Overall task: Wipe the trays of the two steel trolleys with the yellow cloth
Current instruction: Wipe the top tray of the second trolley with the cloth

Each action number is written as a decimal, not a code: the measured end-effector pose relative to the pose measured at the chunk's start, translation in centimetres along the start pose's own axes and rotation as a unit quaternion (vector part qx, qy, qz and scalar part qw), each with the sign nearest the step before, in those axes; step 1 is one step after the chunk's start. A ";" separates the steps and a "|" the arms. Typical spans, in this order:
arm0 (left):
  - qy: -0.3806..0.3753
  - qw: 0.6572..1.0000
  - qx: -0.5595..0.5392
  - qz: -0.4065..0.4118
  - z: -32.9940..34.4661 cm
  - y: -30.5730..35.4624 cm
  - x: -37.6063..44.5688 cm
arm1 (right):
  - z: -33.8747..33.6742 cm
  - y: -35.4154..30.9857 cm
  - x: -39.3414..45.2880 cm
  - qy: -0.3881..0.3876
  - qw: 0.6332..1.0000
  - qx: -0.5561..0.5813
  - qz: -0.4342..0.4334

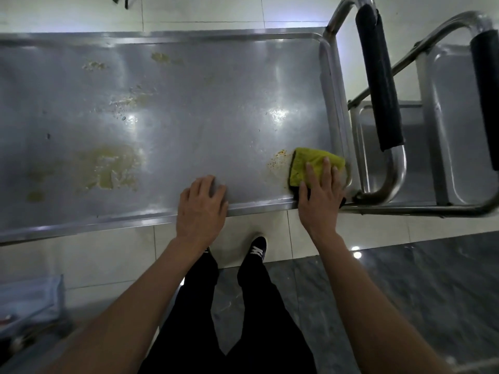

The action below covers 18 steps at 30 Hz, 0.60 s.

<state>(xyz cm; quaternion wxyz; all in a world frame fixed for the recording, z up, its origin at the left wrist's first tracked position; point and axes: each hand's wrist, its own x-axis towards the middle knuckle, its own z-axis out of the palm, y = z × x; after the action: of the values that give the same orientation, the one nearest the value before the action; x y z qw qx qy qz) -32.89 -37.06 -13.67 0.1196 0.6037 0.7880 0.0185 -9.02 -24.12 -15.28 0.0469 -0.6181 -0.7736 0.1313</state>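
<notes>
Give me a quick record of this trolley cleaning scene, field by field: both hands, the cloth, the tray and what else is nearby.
left hand: flat on the tray's near rim
right hand: presses the yellow cloth
cloth position: near right corner of the tray
tray state: yellowish smears on the left, orange specks beside the cloth
second trolley: to the right, untouched

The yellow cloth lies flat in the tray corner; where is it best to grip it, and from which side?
Probably the yellow cloth's free left edge, approached from the tray's open middle: the rim closes its right and near sides, and the right hand presses it.
</notes>
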 end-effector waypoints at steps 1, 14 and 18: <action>0.008 1.000 0.002 0.004 0.2 0.0 0.0 | 0.2 -0.4 -0.1 -0.001 1.000 0.001 -0.003; 0.076 0.996 -0.053 -0.010 1.7 -1.0 0.0 | 4.1 -10.4 -2.3 -0.056 0.989 -0.023 -0.137; 0.089 0.993 -0.074 -0.011 1.9 -1.0 0.2 | 5.0 -11.6 -2.6 -0.066 0.981 -0.031 -0.180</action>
<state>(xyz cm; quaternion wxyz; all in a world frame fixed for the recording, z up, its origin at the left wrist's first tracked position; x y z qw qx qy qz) -33.49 -37.38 -15.76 0.0936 0.5808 0.7983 0.1286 -20.49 -29.72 -16.80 -0.0010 -0.4601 -0.8772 0.1371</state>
